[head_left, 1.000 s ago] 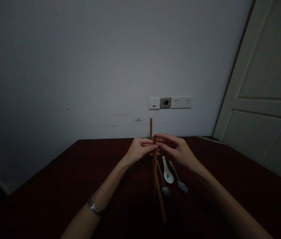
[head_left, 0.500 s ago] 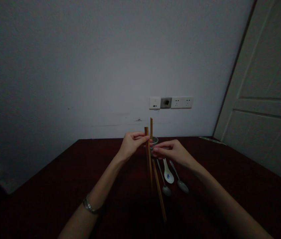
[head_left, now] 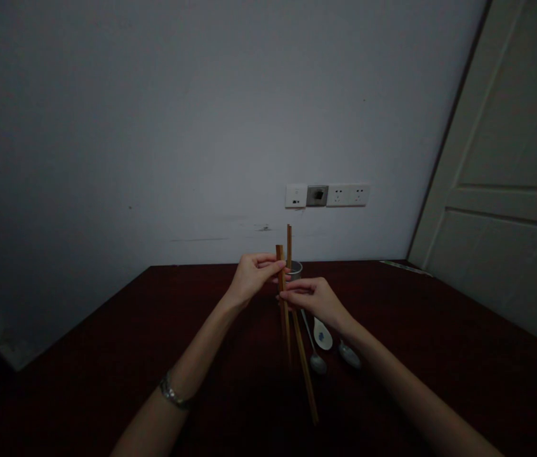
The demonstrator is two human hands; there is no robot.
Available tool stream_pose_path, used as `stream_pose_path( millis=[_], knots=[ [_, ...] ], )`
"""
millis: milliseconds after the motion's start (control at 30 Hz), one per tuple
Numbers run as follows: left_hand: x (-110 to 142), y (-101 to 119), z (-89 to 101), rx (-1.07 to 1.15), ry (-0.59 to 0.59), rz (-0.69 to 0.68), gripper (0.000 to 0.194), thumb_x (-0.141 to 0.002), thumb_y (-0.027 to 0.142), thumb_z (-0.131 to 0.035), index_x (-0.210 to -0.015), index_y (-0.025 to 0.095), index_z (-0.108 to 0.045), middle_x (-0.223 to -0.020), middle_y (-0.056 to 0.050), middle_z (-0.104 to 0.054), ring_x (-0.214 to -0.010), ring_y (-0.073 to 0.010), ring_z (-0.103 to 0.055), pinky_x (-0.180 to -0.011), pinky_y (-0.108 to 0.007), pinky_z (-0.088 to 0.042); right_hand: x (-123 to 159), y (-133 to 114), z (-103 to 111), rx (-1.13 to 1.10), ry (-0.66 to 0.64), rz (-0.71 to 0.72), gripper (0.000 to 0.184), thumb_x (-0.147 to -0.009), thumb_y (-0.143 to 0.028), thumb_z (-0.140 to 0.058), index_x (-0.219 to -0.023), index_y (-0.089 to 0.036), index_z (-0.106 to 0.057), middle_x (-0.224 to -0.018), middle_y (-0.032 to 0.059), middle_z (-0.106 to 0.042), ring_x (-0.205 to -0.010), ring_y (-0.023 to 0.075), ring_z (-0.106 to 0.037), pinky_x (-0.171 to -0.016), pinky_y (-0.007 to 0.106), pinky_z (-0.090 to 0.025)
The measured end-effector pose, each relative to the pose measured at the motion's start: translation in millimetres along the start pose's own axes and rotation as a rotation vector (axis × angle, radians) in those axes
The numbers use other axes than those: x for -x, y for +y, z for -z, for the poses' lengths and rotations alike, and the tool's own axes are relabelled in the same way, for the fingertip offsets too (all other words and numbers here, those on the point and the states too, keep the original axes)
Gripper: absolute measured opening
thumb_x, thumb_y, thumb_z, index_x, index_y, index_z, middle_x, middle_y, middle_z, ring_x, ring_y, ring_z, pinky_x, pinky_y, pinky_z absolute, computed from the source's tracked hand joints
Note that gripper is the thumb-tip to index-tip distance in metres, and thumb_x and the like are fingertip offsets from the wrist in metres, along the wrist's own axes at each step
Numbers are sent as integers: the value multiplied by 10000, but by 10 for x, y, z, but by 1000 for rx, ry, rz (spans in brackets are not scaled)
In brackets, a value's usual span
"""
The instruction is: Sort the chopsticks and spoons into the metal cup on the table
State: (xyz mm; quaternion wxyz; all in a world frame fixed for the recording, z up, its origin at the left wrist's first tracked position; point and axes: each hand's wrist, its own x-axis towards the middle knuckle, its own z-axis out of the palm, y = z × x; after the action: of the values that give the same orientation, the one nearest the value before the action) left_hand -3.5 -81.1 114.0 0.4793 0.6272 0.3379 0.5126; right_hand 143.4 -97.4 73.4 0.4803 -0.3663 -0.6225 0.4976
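My left hand [head_left: 254,276] is closed, pinching a pair of wooden chopsticks [head_left: 286,324] near their upper end and keeping them nearly upright. Thumb and fingers of my right hand [head_left: 316,298] close on the same chopsticks just below the left. Behind the hands stands a metal cup [head_left: 296,269], mostly hidden. Other chopsticks [head_left: 289,240] rise upright at the cup. On the table below lie more chopsticks [head_left: 306,374], a metal spoon [head_left: 318,364], a white spoon with a blue mark [head_left: 322,336] and another metal spoon [head_left: 349,355], its handle covered by my right hand.
The dark red table [head_left: 178,330] runs back to a pale wall [head_left: 202,127]. Sockets and switches [head_left: 328,196] are set in the wall above the cup. A pale door [head_left: 511,190] stands on the right, with a thin strip [head_left: 405,268] on the table's back right edge.
My right hand has moved left and slightly down, and its fingers now meet the chopsticks. It covers more of the spoon handles. My left hand has barely moved.
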Motion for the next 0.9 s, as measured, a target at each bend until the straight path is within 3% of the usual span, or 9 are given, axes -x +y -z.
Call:
stream_pose_path(
  millis=[733,900],
  knots=[
    [-65,-107,6,1,-9,69,177,-682,258,-646,-752,95,-644,-710,-84,-672,-601,-128,-614,-583,-251,-496,-47,57,-54,-94,81,-100,310,-488,-361,-760,-674,-126,-678,-674,24,-641,-622,132,-605,-602,306,-545],
    [-85,-117,17,-71,-23,24,161,-681,249,-645,-730,95,-645,-695,-80,-672,-612,-134,-617,-593,-242,-489,-37,73,-66,-95,83,-97,303,-489,-355,-760,-666,-124,-677,-677,27,-646,-620,131,-605,-604,299,-541]
  ],
)
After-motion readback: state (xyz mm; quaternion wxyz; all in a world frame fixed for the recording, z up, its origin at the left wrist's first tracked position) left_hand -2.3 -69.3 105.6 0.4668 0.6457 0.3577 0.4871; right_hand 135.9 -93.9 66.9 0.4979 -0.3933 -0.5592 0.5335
